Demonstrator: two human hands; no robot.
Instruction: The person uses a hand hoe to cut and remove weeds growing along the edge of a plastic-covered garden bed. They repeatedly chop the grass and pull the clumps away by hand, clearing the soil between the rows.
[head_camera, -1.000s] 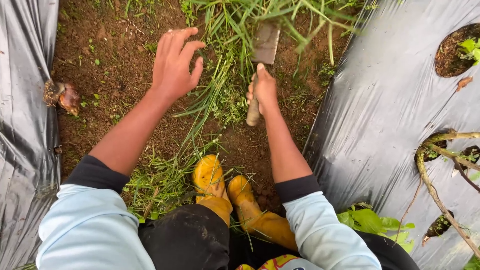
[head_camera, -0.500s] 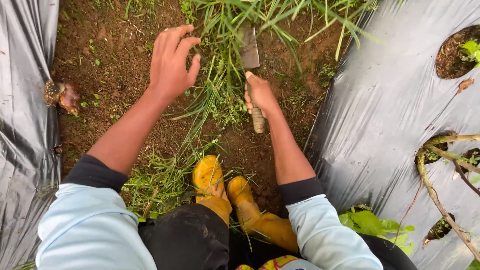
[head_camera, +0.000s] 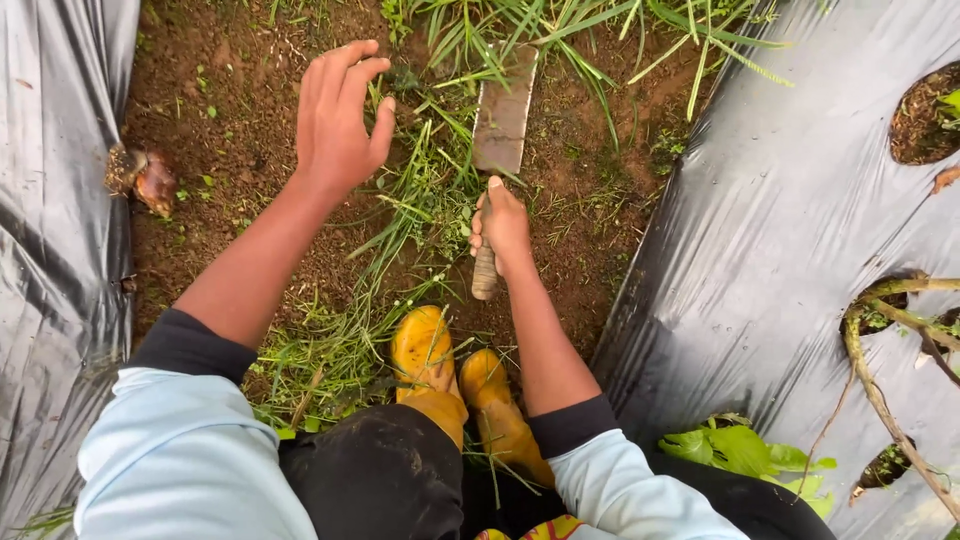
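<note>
My right hand (head_camera: 501, 227) grips the wooden handle of a flat-bladed cutting tool (head_camera: 502, 118), whose rusty blade lies over the soil and points away from me into the grass (head_camera: 440, 190). My left hand (head_camera: 340, 115) hovers open above the soil just left of the grass, fingers spread and empty. Cut green blades lie strewn between my hands and down toward my yellow rubber boots (head_camera: 455, 375).
Black plastic mulch sheets (head_camera: 780, 230) flank the bare soil strip on both sides. A brown bulb-like lump (head_camera: 145, 178) lies at the left sheet's edge. Holes in the right sheet hold plants and woody stems (head_camera: 880, 330). Leafy greens (head_camera: 740, 450) sit near my right elbow.
My right hand has pulled the tool back toward me, showing more of the blade. My left hand stays raised and open, shifted slightly up in view.
</note>
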